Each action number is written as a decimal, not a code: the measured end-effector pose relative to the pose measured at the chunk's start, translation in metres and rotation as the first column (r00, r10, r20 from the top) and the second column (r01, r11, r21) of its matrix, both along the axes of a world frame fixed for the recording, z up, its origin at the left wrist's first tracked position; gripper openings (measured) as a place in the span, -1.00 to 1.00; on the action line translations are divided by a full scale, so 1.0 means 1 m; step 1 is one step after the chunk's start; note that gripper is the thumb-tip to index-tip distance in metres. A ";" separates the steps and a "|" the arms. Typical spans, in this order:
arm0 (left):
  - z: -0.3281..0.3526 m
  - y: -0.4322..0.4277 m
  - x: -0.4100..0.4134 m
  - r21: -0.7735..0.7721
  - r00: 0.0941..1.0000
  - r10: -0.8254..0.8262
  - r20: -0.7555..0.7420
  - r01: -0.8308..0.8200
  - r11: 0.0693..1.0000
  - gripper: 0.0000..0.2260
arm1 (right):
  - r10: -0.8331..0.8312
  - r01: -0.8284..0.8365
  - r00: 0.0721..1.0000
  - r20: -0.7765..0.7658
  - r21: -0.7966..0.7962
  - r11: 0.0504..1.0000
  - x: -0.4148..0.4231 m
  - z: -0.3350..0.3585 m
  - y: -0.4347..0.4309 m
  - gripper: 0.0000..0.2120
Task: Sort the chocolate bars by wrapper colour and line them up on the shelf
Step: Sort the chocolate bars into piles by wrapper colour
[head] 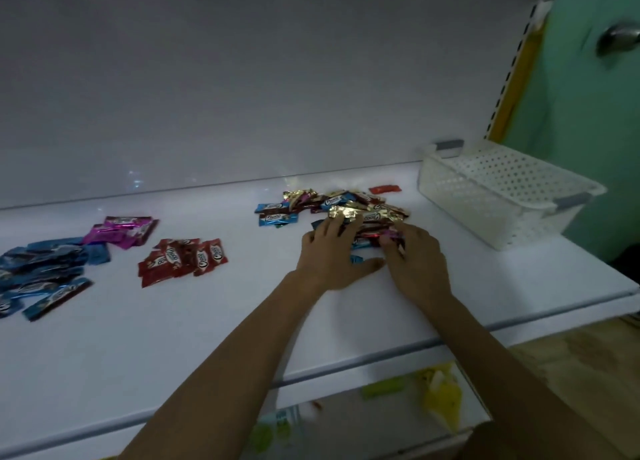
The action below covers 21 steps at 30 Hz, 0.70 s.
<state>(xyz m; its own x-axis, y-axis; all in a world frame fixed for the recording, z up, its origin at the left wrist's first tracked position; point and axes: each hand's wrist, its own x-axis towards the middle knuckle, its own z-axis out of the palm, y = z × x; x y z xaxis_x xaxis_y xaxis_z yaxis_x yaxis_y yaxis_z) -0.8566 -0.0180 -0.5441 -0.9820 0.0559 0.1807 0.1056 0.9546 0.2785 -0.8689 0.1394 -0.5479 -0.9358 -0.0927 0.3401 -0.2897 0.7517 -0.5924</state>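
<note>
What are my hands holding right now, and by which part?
The right hand seems to pinch a pink-wrapped bar by its near end; the left hand lies flat on the mixed pile, holding nothing.

A white perforated basket (512,193) with grey clips stands at the far right corner of the shelf (173,338). Behind it rises a green wall (581,113) carrying a metal handle (620,38) (blurred). Below the front edge lie a yellow packet (441,400) and a green packet (382,388).
</note>
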 end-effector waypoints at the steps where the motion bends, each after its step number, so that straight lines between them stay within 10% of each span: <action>1: -0.001 -0.001 -0.002 -0.014 1.000 0.003 -0.023 -0.003 1.000 -0.25 | 0.026 -0.026 1.000 0.007 0.042 0.999 0.000 -0.001 -0.002 -0.61; 6: -0.008 -0.004 -0.001 0.078 0.966 -0.076 -0.248 0.098 0.992 -0.51 | 0.070 -0.069 0.998 0.005 0.264 0.962 -0.001 -0.005 -0.002 -0.60; 21: 0.000 -0.001 0.006 0.145 0.940 0.085 -0.331 -0.039 0.989 -0.73 | 0.048 -0.049 0.999 0.013 0.057 0.997 -0.001 -0.004 0.005 -0.63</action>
